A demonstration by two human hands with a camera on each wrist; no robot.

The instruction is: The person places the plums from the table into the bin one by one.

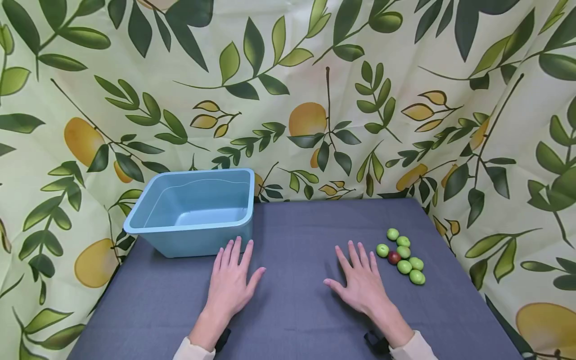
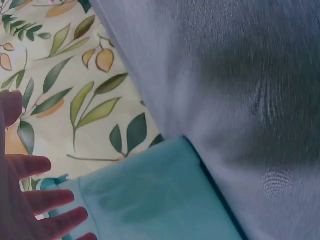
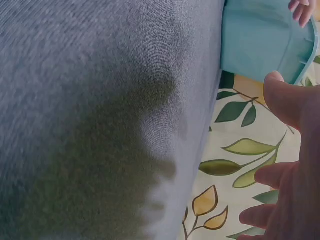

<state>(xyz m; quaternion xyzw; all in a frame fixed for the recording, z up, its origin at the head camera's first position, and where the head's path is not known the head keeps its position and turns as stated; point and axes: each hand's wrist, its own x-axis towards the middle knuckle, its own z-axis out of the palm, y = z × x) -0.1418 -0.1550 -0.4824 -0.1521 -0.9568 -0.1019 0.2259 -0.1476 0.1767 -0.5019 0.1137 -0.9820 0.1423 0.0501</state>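
Observation:
My left hand [image 1: 231, 280] is held palm down over the table, its fingers straight and spread. Its fingertips overlap the front of a light blue plastic tub [image 1: 193, 240] in the head view; whether they touch it, I cannot tell. My right hand [image 1: 361, 284] is likewise flat and spread, farther right, with nothing in it. Just beyond its fingertips to the right lies a loose cluster of several small round green fruits [image 1: 404, 267], with one dark red fruit [image 1: 393, 257] among them. In the left wrist view, the tub's side [image 2: 160, 195] appears below the left fingers [image 2: 50, 200].
A dark grey-blue cloth covers the table [image 1: 297, 240]. The tub stands at its back left, open side up, with no contents visible. A leaf-and-fruit patterned curtain [image 1: 279, 100] rises behind the table and along both sides.

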